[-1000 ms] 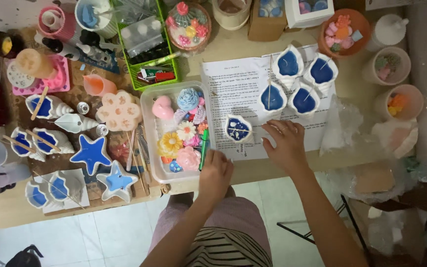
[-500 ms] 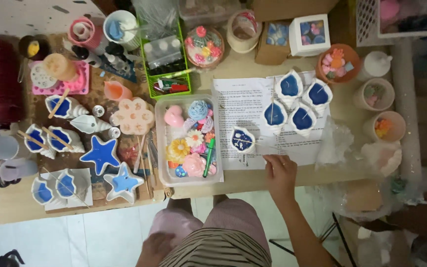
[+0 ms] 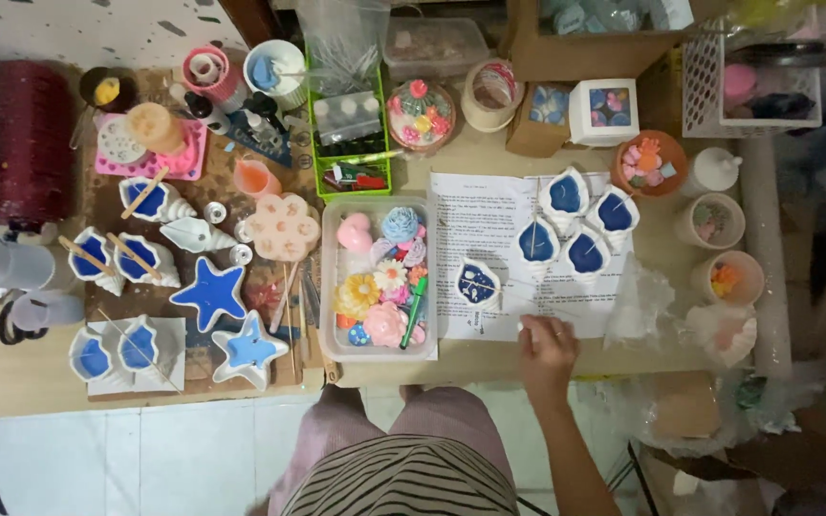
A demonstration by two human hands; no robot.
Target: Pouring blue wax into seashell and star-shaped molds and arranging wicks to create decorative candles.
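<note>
My right hand [image 3: 545, 350] rests on the lower edge of a printed paper sheet [image 3: 489, 210] near the table's front edge. Its fingers are bunched together, and whether they pinch something small is unclear. Just above and left of it stands a white shell-shaped mould [image 3: 477, 284] filled with dark blue, with a thin stick laid across it. Several more blue-filled shell moulds [image 3: 576, 229] cluster on the sheet's upper right. My left hand is out of sight. A clear tray [image 3: 332, 287] of colourful flower-shaped pieces and a green pen [image 3: 414, 310] lies left of the sheet.
On the left, a wooden board [image 3: 97, 201] carries blue star [image 3: 208, 294] and shell moulds with sticks. Cups, jars and a green bin [image 3: 351, 143] line the back. Small bowls [image 3: 714, 222] and crumpled plastic [image 3: 642, 306] sit to the right. My lap is below the table edge.
My left hand left the tray's front edge and dropped out of view. My right hand drew back from the single shell mould to the paper's lower edge.
</note>
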